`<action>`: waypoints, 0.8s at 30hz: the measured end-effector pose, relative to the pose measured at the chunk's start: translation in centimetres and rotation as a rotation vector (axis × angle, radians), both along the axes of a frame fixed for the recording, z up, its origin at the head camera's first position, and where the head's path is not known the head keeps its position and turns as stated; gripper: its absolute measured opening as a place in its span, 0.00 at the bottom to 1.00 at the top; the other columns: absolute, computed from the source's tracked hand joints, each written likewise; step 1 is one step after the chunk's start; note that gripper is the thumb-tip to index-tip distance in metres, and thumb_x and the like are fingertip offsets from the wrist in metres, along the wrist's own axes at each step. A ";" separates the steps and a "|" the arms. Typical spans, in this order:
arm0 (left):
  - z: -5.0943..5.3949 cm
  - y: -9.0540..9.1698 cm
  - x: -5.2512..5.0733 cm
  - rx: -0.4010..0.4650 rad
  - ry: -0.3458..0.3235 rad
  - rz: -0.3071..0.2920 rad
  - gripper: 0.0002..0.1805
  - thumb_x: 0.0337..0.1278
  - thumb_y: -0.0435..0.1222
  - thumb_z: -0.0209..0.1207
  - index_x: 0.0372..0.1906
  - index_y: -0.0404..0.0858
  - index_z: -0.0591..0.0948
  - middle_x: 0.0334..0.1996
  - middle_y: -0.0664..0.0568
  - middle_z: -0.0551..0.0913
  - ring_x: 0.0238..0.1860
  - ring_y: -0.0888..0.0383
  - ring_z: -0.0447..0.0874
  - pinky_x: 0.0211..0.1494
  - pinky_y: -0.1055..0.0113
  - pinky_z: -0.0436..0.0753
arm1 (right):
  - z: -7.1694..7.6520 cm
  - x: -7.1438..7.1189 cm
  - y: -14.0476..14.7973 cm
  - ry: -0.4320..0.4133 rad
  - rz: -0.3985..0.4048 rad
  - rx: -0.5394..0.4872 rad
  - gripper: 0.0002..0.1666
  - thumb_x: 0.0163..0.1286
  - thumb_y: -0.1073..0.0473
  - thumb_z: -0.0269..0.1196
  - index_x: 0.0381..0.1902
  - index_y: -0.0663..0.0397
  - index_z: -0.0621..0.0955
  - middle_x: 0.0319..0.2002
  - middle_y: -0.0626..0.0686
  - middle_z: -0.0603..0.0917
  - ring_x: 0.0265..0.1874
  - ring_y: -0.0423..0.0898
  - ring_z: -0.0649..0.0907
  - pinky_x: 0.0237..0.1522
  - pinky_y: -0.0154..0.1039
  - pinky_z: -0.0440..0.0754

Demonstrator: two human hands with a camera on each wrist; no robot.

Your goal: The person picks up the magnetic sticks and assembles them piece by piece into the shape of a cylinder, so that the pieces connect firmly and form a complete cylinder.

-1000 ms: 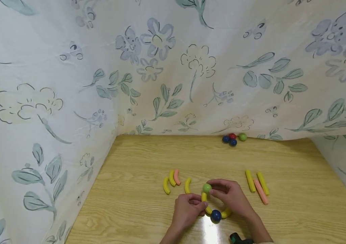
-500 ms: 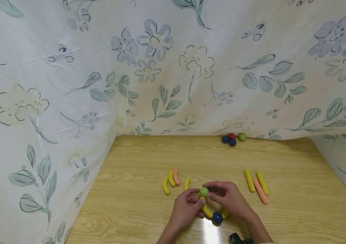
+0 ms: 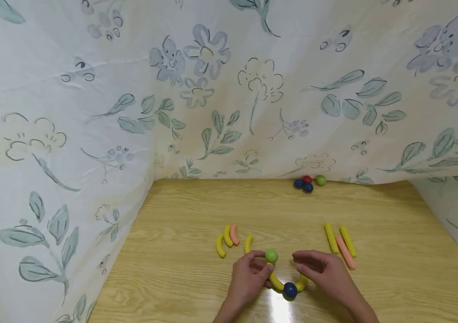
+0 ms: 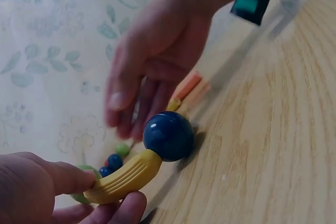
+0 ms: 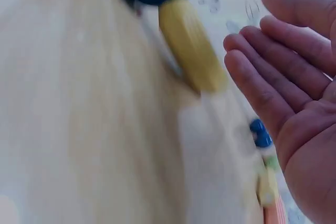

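Note:
My left hand [image 3: 249,279] pinches a curved yellow piece [image 4: 126,180] between thumb and fingers. A green ball [image 3: 271,255] sits at that piece's far end, close to the left fingertips. Joined at its near end is a dark blue ball [image 4: 169,136]. From the other side of the blue ball, a second curved yellow piece [image 5: 190,45] extends to the right, so the parts form an open arc. My right hand [image 3: 329,276] is beside this second piece, fingers extended and holding nothing. In the left wrist view, the green ball is mostly hidden behind the left hand and piece.
Left of the hands lie curved yellow pieces [image 3: 220,246] and a curved pink one [image 3: 234,234]. Straight yellow sticks [image 3: 331,238] and a pink stick [image 3: 346,253] lie to the right. Blue, red and green balls [image 3: 308,188] sit by the floral cloth [image 3: 253,112] at the back.
The right hand, earlier holding the green ball at the yellow piece's end, has let go and moved right. The green ball stays on the piece, and the left hand still holds it.

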State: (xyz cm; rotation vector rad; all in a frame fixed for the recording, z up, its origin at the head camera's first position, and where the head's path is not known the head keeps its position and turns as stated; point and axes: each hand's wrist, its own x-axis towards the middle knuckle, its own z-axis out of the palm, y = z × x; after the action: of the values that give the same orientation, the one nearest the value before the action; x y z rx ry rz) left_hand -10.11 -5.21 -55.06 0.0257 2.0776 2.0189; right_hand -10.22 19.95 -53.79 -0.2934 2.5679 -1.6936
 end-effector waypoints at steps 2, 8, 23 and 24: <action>-0.2 0.0 0.1 -0.009 0.004 0.011 0.24 0.67 0.31 0.73 0.65 0.31 0.82 0.36 0.50 0.91 0.29 0.58 0.92 0.32 0.65 0.92 | 0.0 0.8 0.7 0.013 -0.077 0.047 0.15 0.71 0.62 0.77 0.54 0.54 0.91 0.49 0.53 0.95 0.45 0.34 0.92 0.45 0.31 0.91; -0.2 0.4 0.6 -0.072 0.025 0.043 0.25 0.67 0.31 0.73 0.66 0.31 0.82 0.35 0.50 0.92 0.28 0.59 0.92 0.30 0.68 0.90 | 0.1 2.3 2.0 -0.029 -0.207 0.183 0.16 0.68 0.59 0.79 0.52 0.54 0.92 0.47 0.51 0.95 0.41 0.32 0.91 0.43 0.29 0.89; 0.1 2.0 0.5 -0.335 0.148 0.113 0.21 0.58 0.33 0.76 0.54 0.28 0.88 0.27 0.55 0.92 0.27 0.69 0.88 0.31 0.73 0.86 | 0.5 0.6 -0.1 -0.163 -0.241 0.537 0.16 0.63 0.46 0.81 0.30 0.50 0.90 0.25 0.42 0.86 0.27 0.40 0.81 0.32 0.41 0.80; 0.2 2.1 0.4 -0.335 0.154 0.111 0.20 0.58 0.33 0.76 0.53 0.28 0.88 0.27 0.56 0.92 0.26 0.70 0.88 0.31 0.73 0.85 | 0.6 0.4 -0.2 -0.174 -0.235 0.537 0.16 0.63 0.46 0.81 0.29 0.50 0.89 0.25 0.42 0.86 0.27 0.40 0.80 0.32 0.41 0.79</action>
State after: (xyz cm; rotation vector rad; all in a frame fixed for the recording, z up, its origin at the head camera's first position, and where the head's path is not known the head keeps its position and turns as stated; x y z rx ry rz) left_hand -9.70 -3.15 -54.91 0.0059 2.5409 1.7480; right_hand -9.78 19.76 -53.17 0.1804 2.8671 -0.9524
